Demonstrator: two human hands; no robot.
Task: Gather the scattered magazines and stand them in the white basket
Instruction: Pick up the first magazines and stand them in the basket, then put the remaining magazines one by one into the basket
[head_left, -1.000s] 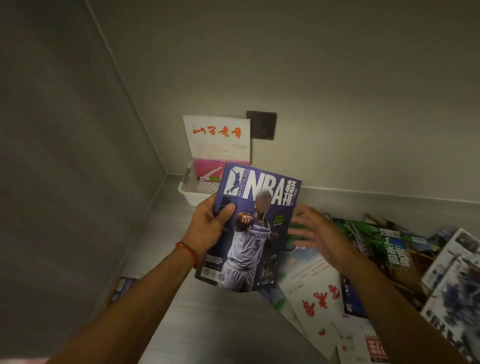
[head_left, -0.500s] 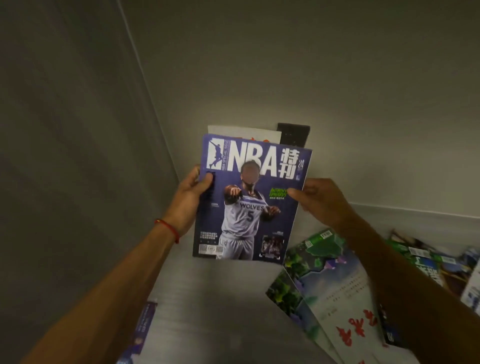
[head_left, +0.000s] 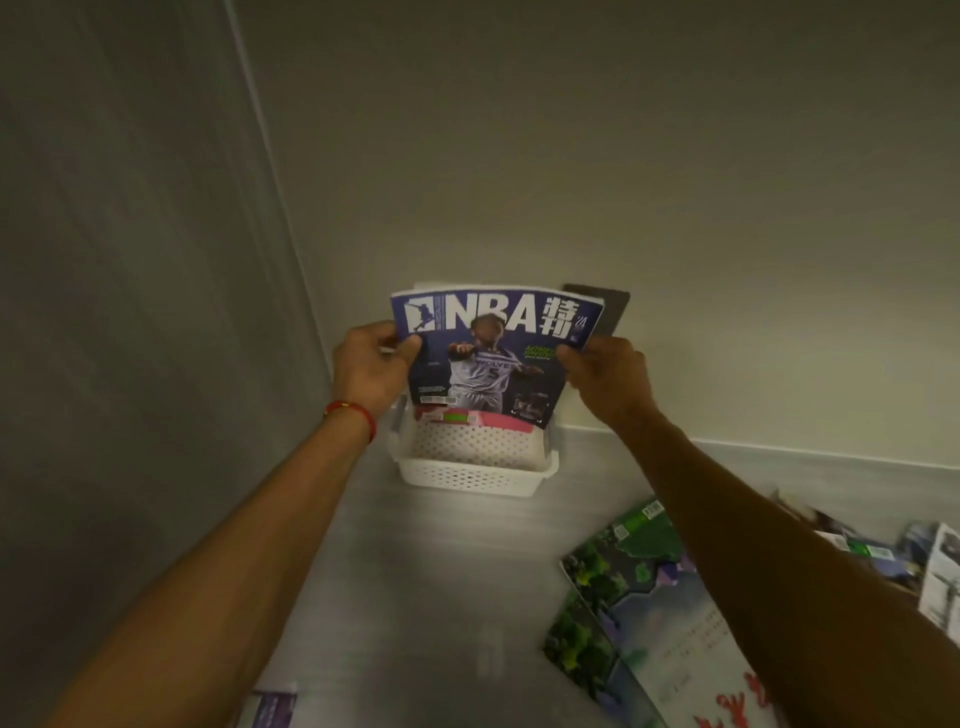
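Purple NBA magazine (head_left: 493, 353), upright over the white basket (head_left: 475, 475), hides another; your left hand (head_left: 371, 366) and right hand (head_left: 608, 376) pinch its sides.

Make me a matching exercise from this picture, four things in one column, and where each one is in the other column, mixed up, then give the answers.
Things:
1. NBA magazine
2. white basket
3. red string
4. green magazine

Places:
A. lying flat on the surface, lower right
B. in the corner against the wall
C. held upright in both hands, left hand and right hand, over the basket
D. around the left wrist

Pairs: 1-C, 2-B, 3-D, 4-A
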